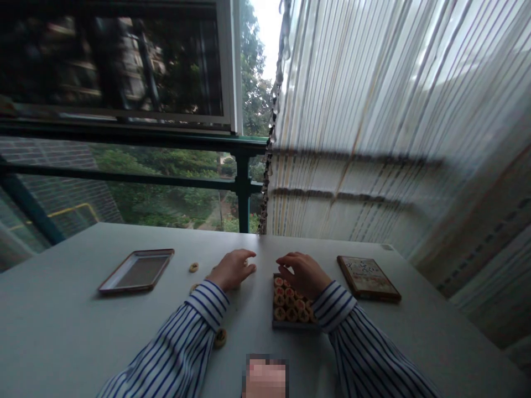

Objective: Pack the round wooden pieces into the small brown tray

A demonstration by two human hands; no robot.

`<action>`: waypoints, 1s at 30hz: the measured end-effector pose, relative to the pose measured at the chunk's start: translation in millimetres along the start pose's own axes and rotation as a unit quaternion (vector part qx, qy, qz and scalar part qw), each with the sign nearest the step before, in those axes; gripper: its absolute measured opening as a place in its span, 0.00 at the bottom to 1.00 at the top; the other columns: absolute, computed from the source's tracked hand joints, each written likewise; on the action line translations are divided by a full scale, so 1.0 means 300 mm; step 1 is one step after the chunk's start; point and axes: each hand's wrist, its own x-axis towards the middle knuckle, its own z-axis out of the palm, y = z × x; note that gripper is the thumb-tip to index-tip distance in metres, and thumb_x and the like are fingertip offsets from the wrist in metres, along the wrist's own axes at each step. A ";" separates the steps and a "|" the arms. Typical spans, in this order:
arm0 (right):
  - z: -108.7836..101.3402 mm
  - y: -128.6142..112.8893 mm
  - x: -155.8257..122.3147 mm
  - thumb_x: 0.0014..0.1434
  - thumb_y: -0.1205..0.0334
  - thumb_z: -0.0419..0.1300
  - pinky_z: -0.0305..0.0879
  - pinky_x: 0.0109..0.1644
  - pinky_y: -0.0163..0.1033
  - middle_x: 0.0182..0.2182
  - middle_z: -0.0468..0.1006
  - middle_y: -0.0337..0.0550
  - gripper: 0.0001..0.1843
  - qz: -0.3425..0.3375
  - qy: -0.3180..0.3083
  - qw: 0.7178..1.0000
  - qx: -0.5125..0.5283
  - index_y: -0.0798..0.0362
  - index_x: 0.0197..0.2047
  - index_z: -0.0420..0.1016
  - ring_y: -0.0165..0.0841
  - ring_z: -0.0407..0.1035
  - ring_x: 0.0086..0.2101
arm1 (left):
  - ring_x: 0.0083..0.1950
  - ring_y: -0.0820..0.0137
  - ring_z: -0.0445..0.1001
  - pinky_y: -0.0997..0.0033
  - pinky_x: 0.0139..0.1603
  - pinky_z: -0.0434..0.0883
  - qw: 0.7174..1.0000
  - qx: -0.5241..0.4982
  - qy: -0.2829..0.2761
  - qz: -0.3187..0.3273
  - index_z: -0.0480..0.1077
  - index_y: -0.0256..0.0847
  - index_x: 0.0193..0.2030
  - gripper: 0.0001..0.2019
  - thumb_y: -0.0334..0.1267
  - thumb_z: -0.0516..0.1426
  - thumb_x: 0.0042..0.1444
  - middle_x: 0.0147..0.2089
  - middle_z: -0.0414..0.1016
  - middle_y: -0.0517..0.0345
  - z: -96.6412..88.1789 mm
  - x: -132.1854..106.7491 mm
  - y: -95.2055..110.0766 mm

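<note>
My left hand (231, 269) rests on the grey table (62, 331) with its fingers curled over round wooden game pieces; whether it grips one is hidden. My right hand (301, 272) hovers with bent fingers over the far end of a shallow tray (277, 323) packed with several round pieces (286, 307), fingertips touching or just above them. Loose round pieces lie on the table, one (193, 267) left of my left hand and another (220, 337) beside my left sleeve. Both sleeves are blue-and-white striped.
An empty box lid with a brown rim (136, 271) lies at the left of the table. A brown printed box cover (368, 278) lies at the right. Behind the table are a green railing (243, 188), a window, and striped curtains (394, 138).
</note>
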 end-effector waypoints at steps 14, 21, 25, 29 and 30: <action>0.042 0.034 -0.002 0.56 0.59 0.50 0.59 0.42 0.36 0.39 0.75 0.45 0.16 -0.005 -0.022 1.000 -0.007 0.52 0.45 0.71 0.32 0.67 0.38 | 0.49 0.63 0.67 0.54 0.57 0.52 0.991 0.110 -0.075 0.001 0.67 0.38 0.48 0.17 0.33 0.48 0.51 0.45 0.73 0.48 0.052 -0.004 0.013; 0.023 0.043 -0.009 0.57 0.57 0.49 0.60 0.41 0.37 0.39 0.75 0.45 0.17 -0.002 -0.036 0.999 -0.022 0.51 0.46 0.71 0.33 0.68 0.38 | 0.48 0.64 0.68 0.52 0.58 0.49 0.992 0.112 -0.064 0.009 0.68 0.37 0.46 0.16 0.33 0.46 0.53 0.43 0.73 0.47 0.047 -0.008 0.004; 0.014 0.046 -0.015 0.56 0.58 0.49 0.60 0.42 0.37 0.38 0.75 0.45 0.16 0.002 -0.033 0.999 -0.021 0.51 0.45 0.71 0.33 0.68 0.38 | 0.48 0.65 0.69 0.52 0.59 0.49 0.992 0.112 -0.055 0.023 0.68 0.37 0.46 0.15 0.33 0.48 0.52 0.43 0.74 0.48 0.047 -0.007 -0.001; 0.006 0.047 -0.020 0.56 0.58 0.50 0.60 0.41 0.37 0.38 0.75 0.45 0.16 0.003 -0.020 1.000 -0.023 0.51 0.45 0.71 0.33 0.68 0.37 | 0.45 0.65 0.70 0.51 0.58 0.51 0.994 0.103 -0.030 0.031 0.68 0.38 0.46 0.15 0.34 0.49 0.51 0.41 0.74 0.50 0.045 0.000 0.000; 0.004 0.048 -0.021 0.56 0.58 0.50 0.60 0.41 0.37 0.38 0.75 0.45 0.16 0.002 -0.016 1.000 -0.024 0.51 0.45 0.71 0.33 0.68 0.36 | 0.45 0.65 0.70 0.52 0.57 0.51 0.995 0.096 -0.023 0.034 0.68 0.38 0.45 0.15 0.34 0.49 0.52 0.41 0.74 0.50 0.044 0.001 0.002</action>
